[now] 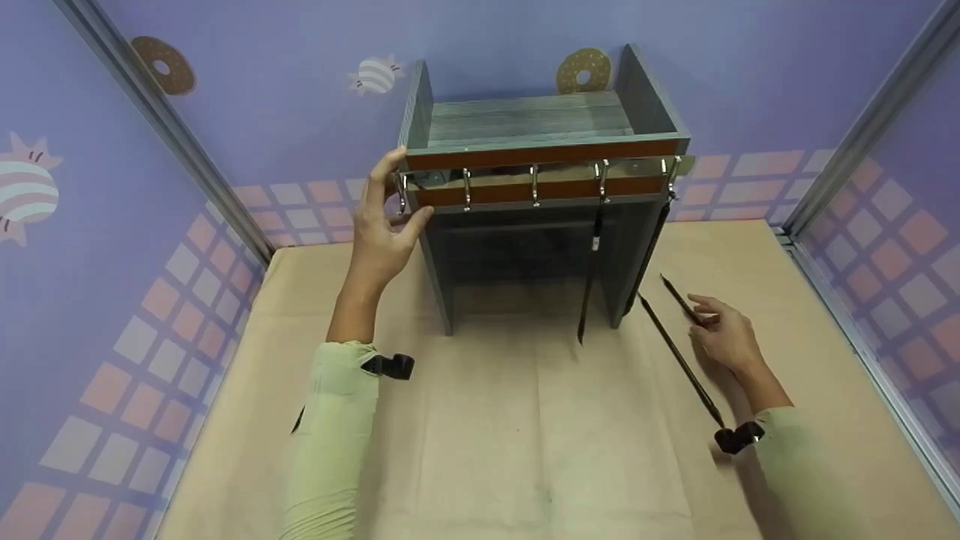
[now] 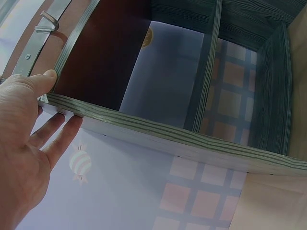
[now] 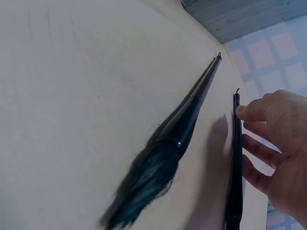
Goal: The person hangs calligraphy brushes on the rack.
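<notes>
Now the left hand [image 1: 384,225] is up at the left front corner of the grey wooden rack [image 1: 525,127], thumb against the front edge and fingers straight along the outer side wall, so it touches the corner with a loose, extended hand and nothing curled tightly round it. From the left wrist view the thumb sits on the striped wood edge [image 2: 144,129] just below the metal hook rail [image 2: 33,48], fingers flat underneath. Across the rack's front runs that silver rail with its row of hooks [image 1: 534,184], mounted on a reddish-brown board. Two brushes already hang from the right-hand hooks: one hanging brush [image 1: 591,277] dangles straight down with its tip near the tabletop, another hanging brush [image 1: 651,247] sits close against the rack's right leg. Down on the tan-covered table [image 1: 487,450], the right hand [image 1: 724,334] reaches to the short dark brush [image 1: 679,298], fingertips resting on its handle, fingers gently bent and not visibly clamped around it. Just beside it, to its left, lies the long brush [image 1: 679,360], angled toward the wrist. The right wrist view shows that long brush's bushy black hair [image 3: 144,187] and slim handle, with the thin brush [image 3: 235,163] parallel under the fingertips [image 3: 249,112].
</notes>
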